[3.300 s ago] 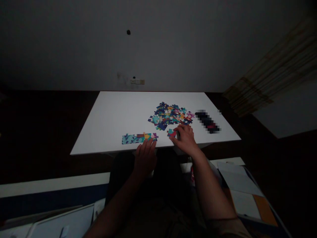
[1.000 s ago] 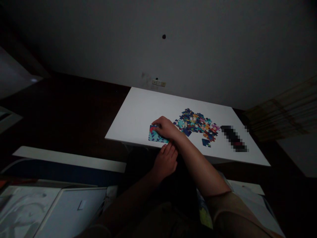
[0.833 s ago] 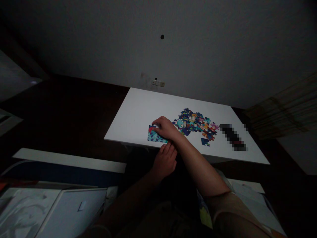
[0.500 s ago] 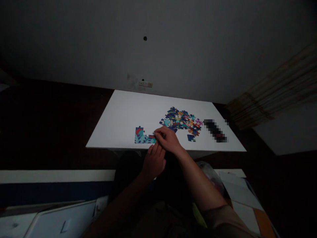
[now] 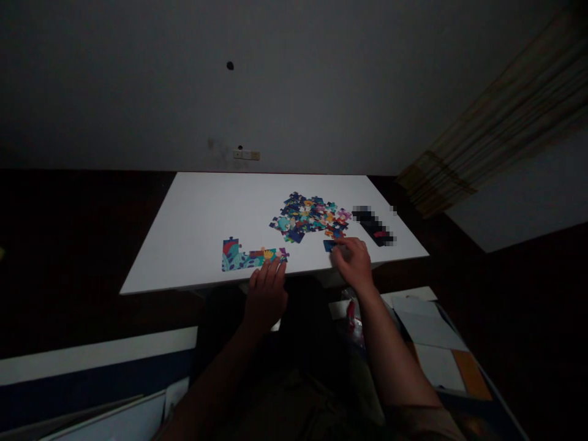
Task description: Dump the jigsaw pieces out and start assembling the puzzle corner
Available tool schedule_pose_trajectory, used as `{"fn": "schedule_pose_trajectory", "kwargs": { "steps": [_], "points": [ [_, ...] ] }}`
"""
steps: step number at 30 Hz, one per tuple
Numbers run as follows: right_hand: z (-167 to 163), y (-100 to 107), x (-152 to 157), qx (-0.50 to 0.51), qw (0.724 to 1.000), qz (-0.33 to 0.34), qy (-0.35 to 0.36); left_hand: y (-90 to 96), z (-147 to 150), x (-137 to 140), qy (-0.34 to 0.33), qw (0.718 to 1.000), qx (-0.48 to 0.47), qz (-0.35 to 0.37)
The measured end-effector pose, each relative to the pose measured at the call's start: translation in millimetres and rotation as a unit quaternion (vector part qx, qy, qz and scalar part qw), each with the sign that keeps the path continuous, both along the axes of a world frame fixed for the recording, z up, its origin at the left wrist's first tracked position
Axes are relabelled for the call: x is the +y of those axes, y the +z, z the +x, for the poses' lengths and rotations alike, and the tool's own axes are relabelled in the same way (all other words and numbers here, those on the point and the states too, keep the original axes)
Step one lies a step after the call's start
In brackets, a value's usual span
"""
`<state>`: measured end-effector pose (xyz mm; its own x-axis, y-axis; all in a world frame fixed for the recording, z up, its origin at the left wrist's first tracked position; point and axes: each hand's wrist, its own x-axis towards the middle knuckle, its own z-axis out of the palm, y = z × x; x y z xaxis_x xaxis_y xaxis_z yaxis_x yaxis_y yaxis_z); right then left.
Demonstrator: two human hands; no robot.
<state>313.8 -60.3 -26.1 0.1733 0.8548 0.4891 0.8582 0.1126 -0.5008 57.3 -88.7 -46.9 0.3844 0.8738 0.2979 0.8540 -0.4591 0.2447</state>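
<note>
Along the near edge of the white table lies a joined strip of jigsaw puzzle [image 5: 232, 257], taller at its left end, with teal leaves and a red patch. My left hand [image 5: 267, 294] rests its outstretched fingers on the strip's right part, covering some of its lower edge. My right hand [image 5: 354, 263] is at a loose dark blue puzzle piece [image 5: 329, 245], its thumb and fingers closed at the piece's right side and hiding part of it. Beyond both hands, a heap of loose puzzle pieces [image 5: 309, 215] in many colours spreads over the middle of the table.
The white table [image 5: 184, 214] stands before a grey wall with a socket strip [image 5: 247, 155]. A dark, pixelated object [image 5: 373, 225] lies right of the heap. Papers [image 5: 427, 321] are beside me at the right, and a curtain [image 5: 459, 147] hangs beyond.
My right hand has left my left hand and moved right to the dark blue piece. My left fingers now lie on the strip, whose right part has come into sight. The view has shifted.
</note>
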Motion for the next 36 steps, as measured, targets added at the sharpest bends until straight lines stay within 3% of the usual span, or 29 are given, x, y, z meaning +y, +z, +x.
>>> {"fn": "schedule_pose_trajectory", "kwargs": {
  "steps": [8, 36],
  "points": [
    [8.3, -14.5, -5.8, -0.053, 0.998, -0.036, -0.012, -6.0, 5.4, 0.7, 0.018, 0.999, -0.022, 0.02],
    [9.7, -9.3, -6.7, -0.043, 0.998, -0.047, -0.025, -18.5, 2.5, 4.5, -0.001, 0.998, -0.019, 0.052]
  ]
}}
